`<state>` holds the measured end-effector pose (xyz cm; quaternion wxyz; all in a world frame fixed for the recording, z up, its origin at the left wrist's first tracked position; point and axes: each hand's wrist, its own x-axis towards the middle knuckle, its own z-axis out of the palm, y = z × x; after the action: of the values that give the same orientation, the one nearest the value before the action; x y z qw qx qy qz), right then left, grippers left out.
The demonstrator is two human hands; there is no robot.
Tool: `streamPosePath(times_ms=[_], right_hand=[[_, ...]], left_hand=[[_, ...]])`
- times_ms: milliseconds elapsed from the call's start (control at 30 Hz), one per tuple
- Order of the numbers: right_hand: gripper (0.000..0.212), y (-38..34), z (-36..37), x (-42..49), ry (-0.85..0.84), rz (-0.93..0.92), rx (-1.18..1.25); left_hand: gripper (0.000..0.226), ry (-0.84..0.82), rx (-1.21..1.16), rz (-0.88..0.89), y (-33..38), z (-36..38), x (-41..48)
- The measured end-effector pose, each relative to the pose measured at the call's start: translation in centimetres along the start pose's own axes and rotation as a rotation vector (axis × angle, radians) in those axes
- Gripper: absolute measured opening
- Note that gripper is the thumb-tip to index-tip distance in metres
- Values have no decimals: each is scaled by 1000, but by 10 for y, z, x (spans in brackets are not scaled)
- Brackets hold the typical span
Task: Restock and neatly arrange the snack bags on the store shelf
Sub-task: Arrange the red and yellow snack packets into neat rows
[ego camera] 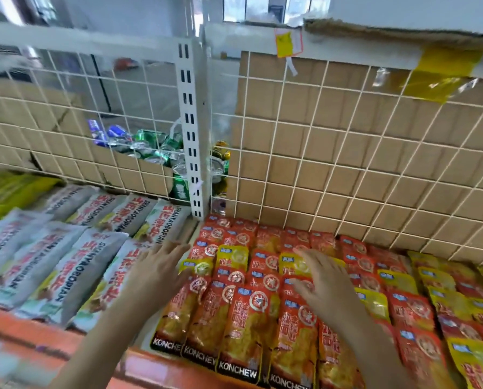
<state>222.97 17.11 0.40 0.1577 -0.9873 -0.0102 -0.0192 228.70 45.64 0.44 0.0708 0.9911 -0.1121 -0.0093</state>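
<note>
Snack bags: red and yellow foil snack bags (248, 313) are laid in overlapped rows on the orange-edged store shelf (24, 324), with long axes running from 6 to 12 o'clock.
Left hand (159, 268): held at the left border of the rows, fingers (168, 249) spread apart, nothing gripped.
Right hand (323, 282): held over the middle rows, fingers also spread apart; whether the bags are touched cannot be told.
Relation: the bags lie under the fingers and toward 12 o'clock from them; the right hand is judged nearer.

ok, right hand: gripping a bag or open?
Open. The right hand has its fingers spread flat over the red Konchew snack bags, curled round nothing. Whether it touches them, cannot tell.
</note>
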Motion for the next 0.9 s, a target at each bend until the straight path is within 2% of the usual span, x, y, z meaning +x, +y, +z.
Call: streamPosePath(times_ms=[133,333,467,600,800,900], right_hand=[[56,-24,11,32,-17,-123,11],[54,-58,36,72,-97,-211,-26],[60,-68,50,82,-180,-197,-116],[63,-70,49,89,-211,-175,-86],[65,-71,49,93,-181,-134,-38],[60,-70,51,95,-158,-107,19]], left_hand=[[50,20,-7,52,0,6,4],[42,31,0,150,1,19,12],[36,19,4,170,2,20,19],[32,-18,-67,158,-4,22,28],[27,-46,-155,147,-7,23,38],[27,-43,-192,136,-6,22,41]])
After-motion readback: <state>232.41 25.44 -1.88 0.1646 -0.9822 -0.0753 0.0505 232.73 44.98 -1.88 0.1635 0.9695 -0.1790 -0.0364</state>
